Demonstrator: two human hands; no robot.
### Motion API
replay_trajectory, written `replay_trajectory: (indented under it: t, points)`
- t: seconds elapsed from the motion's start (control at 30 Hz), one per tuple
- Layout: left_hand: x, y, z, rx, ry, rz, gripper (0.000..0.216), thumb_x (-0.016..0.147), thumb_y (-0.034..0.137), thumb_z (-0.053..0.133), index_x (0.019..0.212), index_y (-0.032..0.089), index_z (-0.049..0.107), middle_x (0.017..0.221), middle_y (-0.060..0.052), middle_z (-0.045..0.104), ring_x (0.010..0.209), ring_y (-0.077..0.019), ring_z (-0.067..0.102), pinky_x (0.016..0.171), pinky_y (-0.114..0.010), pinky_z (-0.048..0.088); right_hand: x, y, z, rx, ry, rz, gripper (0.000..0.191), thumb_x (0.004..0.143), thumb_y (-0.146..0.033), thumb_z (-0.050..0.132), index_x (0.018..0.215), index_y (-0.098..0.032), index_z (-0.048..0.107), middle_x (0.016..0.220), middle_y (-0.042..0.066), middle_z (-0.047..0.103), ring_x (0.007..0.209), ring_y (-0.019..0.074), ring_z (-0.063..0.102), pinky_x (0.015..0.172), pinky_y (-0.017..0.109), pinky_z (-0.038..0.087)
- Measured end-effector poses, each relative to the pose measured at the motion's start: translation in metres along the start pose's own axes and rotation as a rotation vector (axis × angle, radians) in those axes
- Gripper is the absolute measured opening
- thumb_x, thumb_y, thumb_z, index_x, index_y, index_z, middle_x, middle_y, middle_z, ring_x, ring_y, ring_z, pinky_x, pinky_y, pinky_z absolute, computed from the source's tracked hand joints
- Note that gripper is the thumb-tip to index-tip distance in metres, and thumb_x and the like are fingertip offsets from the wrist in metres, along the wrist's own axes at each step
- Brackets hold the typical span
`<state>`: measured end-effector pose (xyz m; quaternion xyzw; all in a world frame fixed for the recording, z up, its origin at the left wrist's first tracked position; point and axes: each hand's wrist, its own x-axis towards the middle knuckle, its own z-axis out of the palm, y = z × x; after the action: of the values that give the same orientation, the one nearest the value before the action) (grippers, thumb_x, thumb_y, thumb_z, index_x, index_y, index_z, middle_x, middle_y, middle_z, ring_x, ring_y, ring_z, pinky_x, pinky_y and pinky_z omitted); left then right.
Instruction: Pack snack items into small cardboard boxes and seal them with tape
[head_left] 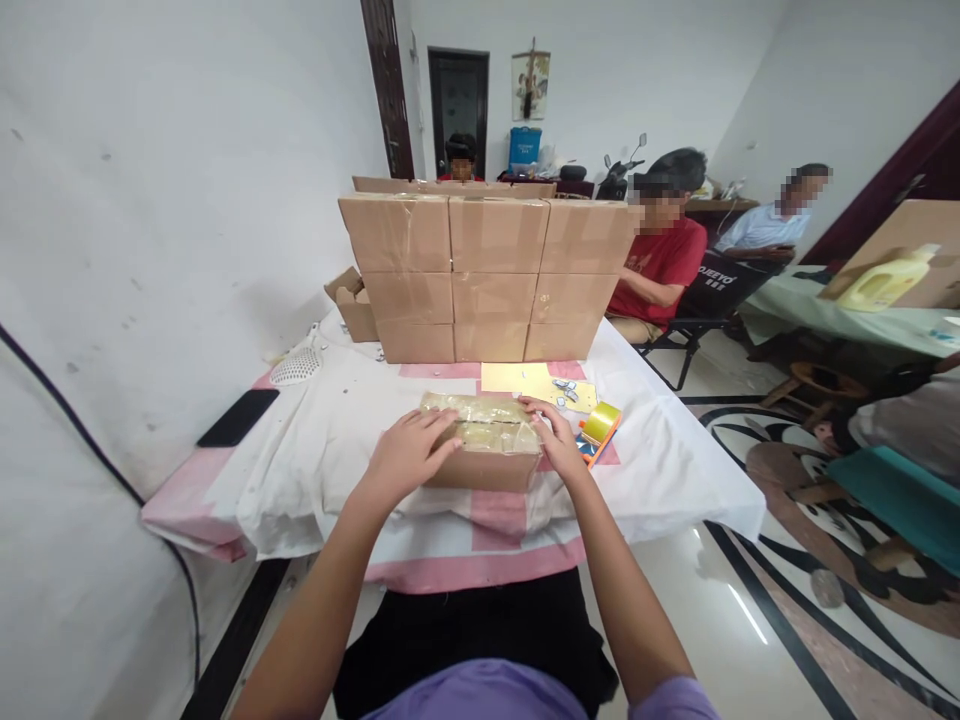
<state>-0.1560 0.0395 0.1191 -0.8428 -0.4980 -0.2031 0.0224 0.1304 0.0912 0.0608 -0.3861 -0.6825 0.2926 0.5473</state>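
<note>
"Largest entry?"

"Over the remote feed I log: cloth-covered table point(675, 490), white and pink; on it, carton stack point(495, 240), three across, three high on my side, screening most of a person point(459, 145) behind"

"Next sizes?"

"Small carton point(480, 472), tape-covered top, before the stack, near the table's front edge; yellow sheet point(504, 376) between the two; left hand point(409, 445), fingers spread over the carton's top left; right hand point(556, 440), fingers bent over its top right end, unclenched"

"Small stock?"

"Black phone point(238, 418), far left; tape dispenser point(600, 425), gold roll, just beside the right hand; small pieces point(568, 391) on the sheet"
</note>
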Motion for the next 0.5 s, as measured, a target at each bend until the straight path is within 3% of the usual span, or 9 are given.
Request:
replay_trajectory:
  t: [0.07, 0.13, 0.23, 0.33, 0.4, 0.5]
  points:
    - [0.002, 0.012, 0.002, 0.051, -0.013, -0.031, 0.056, 0.099, 0.054, 0.049, 0.15, 0.029, 0.053, 0.133, -0.01, 0.067, 0.118, -0.031, 0.062, 0.101, -0.045, 0.049, -0.006, -0.006, 0.003, -0.041, 0.004, -0.012, 0.028, 0.101, -0.044, 0.051, 0.108, -0.025, 0.07, 0.132, 0.009, 0.069, 0.129, 0.0258, 0.059, 0.113, 0.047, 0.04]
    - [0.003, 0.023, 0.008, 0.123, -0.013, -0.051, 0.065, 0.092, 0.061, 0.058, 0.148, 0.028, 0.056, 0.129, -0.014, 0.066, 0.115, -0.0358, 0.06, 0.097, -0.048, 0.05, -0.018, -0.011, 0.004, -0.135, 0.107, -0.064, 0.029, 0.102, -0.041, 0.047, 0.111, -0.026, 0.07, 0.132, 0.009, 0.068, 0.131, 0.0253, 0.057, 0.116, 0.048, 0.038]
    - [0.004, 0.031, 0.018, 0.16, 0.032, -0.058, 0.067, 0.086, 0.061, 0.068, 0.144, 0.027, 0.06, 0.139, -0.016, 0.06, 0.128, -0.0417, 0.051, 0.105, -0.054, 0.044, -0.043, -0.011, -0.003, -0.313, 0.497, -0.108, 0.026, 0.099, -0.037, 0.051, 0.113, -0.024, 0.068, 0.132, 0.011, 0.065, 0.133, 0.0268, 0.053, 0.118, 0.052, 0.034]
    - [0.004, 0.028, 0.024, 0.113, 0.053, -0.021, 0.061, 0.089, 0.055, 0.068, 0.143, 0.027, 0.06, 0.147, -0.011, 0.058, 0.134, -0.0368, 0.049, 0.112, -0.052, 0.04, -0.06, 0.008, -0.025, -0.253, 0.866, 0.085, 0.037, 0.091, -0.041, 0.062, 0.123, -0.023, 0.057, 0.14, 0.013, 0.053, 0.137, 0.0274, 0.048, 0.117, 0.051, 0.036]
    - [0.004, 0.026, 0.027, 0.083, 0.044, -0.019, 0.06, 0.09, 0.054, 0.068, 0.143, 0.027, 0.059, 0.144, -0.008, 0.062, 0.129, -0.0326, 0.055, 0.11, -0.049, 0.043, -0.061, 0.027, -0.044, -0.061, 0.907, 0.267, 0.055, 0.084, -0.046, 0.068, 0.13, -0.024, 0.045, 0.141, 0.015, 0.051, 0.133, 0.027, 0.053, 0.11, 0.049, 0.045]
    - [0.005, 0.025, 0.031, 0.082, 0.048, -0.051, 0.059, 0.09, 0.052, 0.07, 0.143, 0.028, 0.059, 0.144, -0.007, 0.063, 0.127, -0.0317, 0.059, 0.107, -0.047, 0.047, -0.052, 0.052, -0.067, 0.119, 0.756, 0.387, 0.065, 0.076, -0.053, 0.074, 0.126, -0.021, 0.045, 0.122, 0.014, 0.066, 0.109, 0.0278, 0.068, 0.093, 0.046, 0.057]
